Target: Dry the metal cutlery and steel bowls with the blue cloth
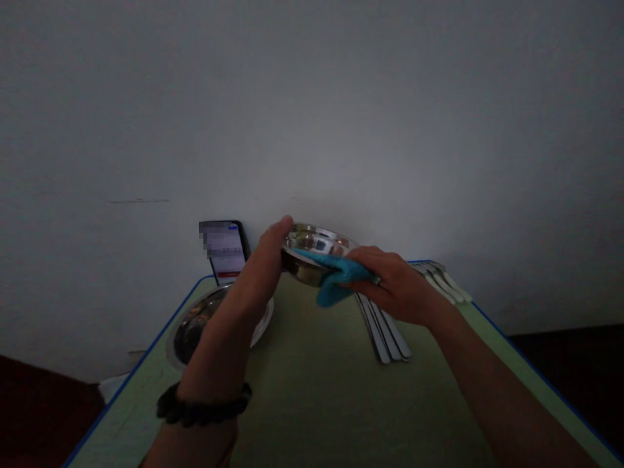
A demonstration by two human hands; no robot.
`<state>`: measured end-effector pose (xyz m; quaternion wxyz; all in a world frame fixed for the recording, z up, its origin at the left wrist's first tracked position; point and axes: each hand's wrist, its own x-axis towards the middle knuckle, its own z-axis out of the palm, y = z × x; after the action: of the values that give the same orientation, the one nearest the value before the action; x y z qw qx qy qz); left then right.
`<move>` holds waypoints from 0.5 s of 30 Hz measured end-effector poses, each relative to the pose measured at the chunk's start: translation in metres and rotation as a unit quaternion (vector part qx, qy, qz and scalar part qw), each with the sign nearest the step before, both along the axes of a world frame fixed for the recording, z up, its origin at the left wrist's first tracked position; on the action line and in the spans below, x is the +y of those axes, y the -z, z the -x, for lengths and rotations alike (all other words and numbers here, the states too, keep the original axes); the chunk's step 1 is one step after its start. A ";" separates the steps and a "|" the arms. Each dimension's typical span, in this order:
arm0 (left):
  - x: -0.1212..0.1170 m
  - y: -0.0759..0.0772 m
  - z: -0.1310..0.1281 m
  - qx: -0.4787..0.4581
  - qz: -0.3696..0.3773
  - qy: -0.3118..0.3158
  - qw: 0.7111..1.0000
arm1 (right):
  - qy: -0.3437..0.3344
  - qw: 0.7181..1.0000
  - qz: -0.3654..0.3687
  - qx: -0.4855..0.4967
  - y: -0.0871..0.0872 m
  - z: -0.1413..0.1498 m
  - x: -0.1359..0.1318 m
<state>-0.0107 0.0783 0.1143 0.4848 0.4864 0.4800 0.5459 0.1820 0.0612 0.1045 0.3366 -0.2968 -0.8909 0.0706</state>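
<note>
Holding the bowl [316,243] above the table [312,390] in my remote head view, I grip its left rim with my left hand [267,263], probably for steadiness; my right hand [396,283] pinches the cloth [336,289] against the bowl's right side, likely for firm contact.

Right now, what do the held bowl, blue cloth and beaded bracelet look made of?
Held bowl: probably polished stainless steel; mirror-like reflections inside.
Blue cloth: matte fabric, maybe microfiber; it folds softly, weave too blurred to tell.
Beaded bracelet: dark, dull-looking, bumpy outline; wood, stone or plastic, can't tell.
</note>
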 end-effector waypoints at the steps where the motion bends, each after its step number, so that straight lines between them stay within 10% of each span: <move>1: -0.001 0.000 -0.001 0.042 -0.042 -0.032 0.998 | 0.002 1.000 0.012 0.017 -0.001 -0.001 0.000; 6: -0.007 -0.006 -0.003 0.216 -0.203 -0.123 0.947 | 0.005 0.991 0.114 0.064 -0.004 -0.003 -0.003; 15: -0.014 -0.009 0.008 0.282 -0.231 0.060 0.929 | 0.039 0.954 0.236 0.182 -0.001 -0.011 -0.001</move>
<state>-0.0189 0.0641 0.1237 0.2354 0.7467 0.4277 0.4518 0.1932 0.0604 0.1058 0.4158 -0.3840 -0.7602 0.3190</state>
